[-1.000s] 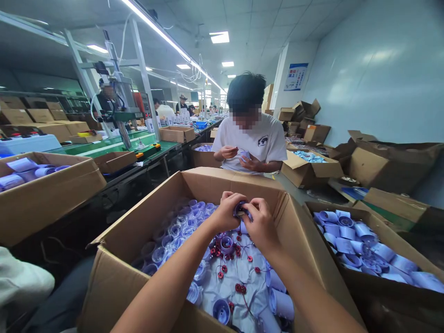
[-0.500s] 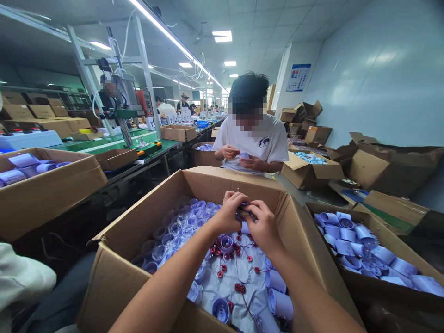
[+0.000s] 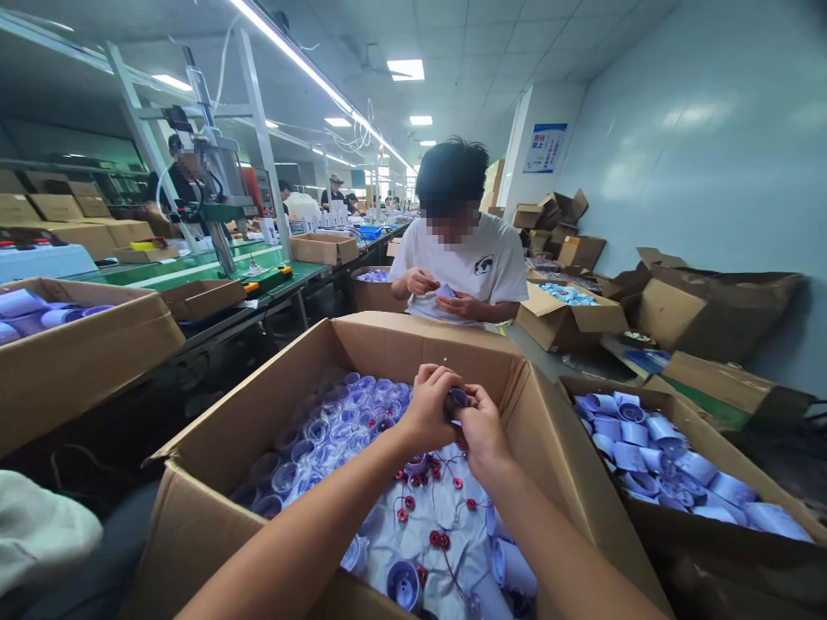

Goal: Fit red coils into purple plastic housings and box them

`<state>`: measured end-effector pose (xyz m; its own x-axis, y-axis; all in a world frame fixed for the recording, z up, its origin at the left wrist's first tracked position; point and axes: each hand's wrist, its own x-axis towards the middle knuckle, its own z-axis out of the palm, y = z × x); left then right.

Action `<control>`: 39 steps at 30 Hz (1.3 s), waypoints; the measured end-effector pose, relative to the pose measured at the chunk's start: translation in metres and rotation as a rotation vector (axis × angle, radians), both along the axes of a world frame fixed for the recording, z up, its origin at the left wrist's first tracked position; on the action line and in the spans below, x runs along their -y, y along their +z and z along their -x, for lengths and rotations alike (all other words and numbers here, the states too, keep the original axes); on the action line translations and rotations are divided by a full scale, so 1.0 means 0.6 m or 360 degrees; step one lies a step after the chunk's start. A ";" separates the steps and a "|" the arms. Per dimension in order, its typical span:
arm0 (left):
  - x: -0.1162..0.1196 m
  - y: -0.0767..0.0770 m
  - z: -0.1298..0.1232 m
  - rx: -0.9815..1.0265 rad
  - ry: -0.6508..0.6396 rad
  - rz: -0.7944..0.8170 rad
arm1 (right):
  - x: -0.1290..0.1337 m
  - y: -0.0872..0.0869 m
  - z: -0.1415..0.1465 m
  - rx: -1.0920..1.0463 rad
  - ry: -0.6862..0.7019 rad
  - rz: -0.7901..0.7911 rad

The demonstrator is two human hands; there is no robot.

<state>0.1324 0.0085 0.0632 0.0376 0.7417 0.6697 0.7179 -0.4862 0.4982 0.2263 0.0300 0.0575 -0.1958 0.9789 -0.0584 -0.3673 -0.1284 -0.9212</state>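
Above the big cardboard box [image 3: 220,508], my left hand [image 3: 432,406] is wrapped round a cup-shaped plastic part [image 3: 458,397], its round rim showing between the fingers. My right hand [image 3: 481,428] grips the same part from the right side; its fingertips are partly hidden. Below them, small red ring-shaped parts with thin wires [image 3: 439,540] lie scattered on a crumpled white sheet [image 3: 413,538]. Clear cups [image 3: 316,430] fill the left side of the box. White-violet cups [image 3: 510,564] lie at its right edge, and one cup [image 3: 404,585] stands near the front.
A box of white-violet cups [image 3: 672,452] stands on the right, another carton [image 3: 83,366] on the left. Across from me, a person in a white shirt [image 3: 456,267] handles a small part. A green workbench [image 3: 284,288] with a press machine [image 3: 216,164] runs along the left.
My hands have turned the cup-shaped part, so its round rim now shows more. My right hand has shifted lower beside it. The whole view has moved slightly.
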 end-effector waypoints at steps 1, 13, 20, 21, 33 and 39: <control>0.000 -0.002 -0.004 0.0000 0.0041 -0.0002 | 0.000 -0.004 0.002 -0.0054 -0.0026 0.0020; 0.000 -0.005 -0.008 -0.0003 0.0271 0.0047 | -0.011 -0.034 0.019 -0.0247 0.0015 -0.0107; -0.012 -0.013 0.011 0.0143 0.0190 0.0004 | -0.001 -0.026 0.016 -0.0255 0.0078 -0.0026; -0.012 -0.014 0.012 0.0153 0.0187 0.0021 | 0.000 -0.026 0.016 -0.0255 0.0098 -0.0015; -0.014 -0.017 0.026 0.0041 -0.0160 0.0136 | -0.014 -0.058 0.020 0.0143 -0.0094 -0.0265; -0.006 -0.008 -0.001 0.0001 0.0052 0.0095 | -0.015 -0.070 0.021 0.0120 -0.0130 -0.0278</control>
<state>0.1333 0.0119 0.0587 0.0121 0.7812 0.6242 0.7327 -0.4317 0.5261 0.2136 0.0390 0.0154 -0.1170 0.9878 0.1024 -0.2993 0.0632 -0.9521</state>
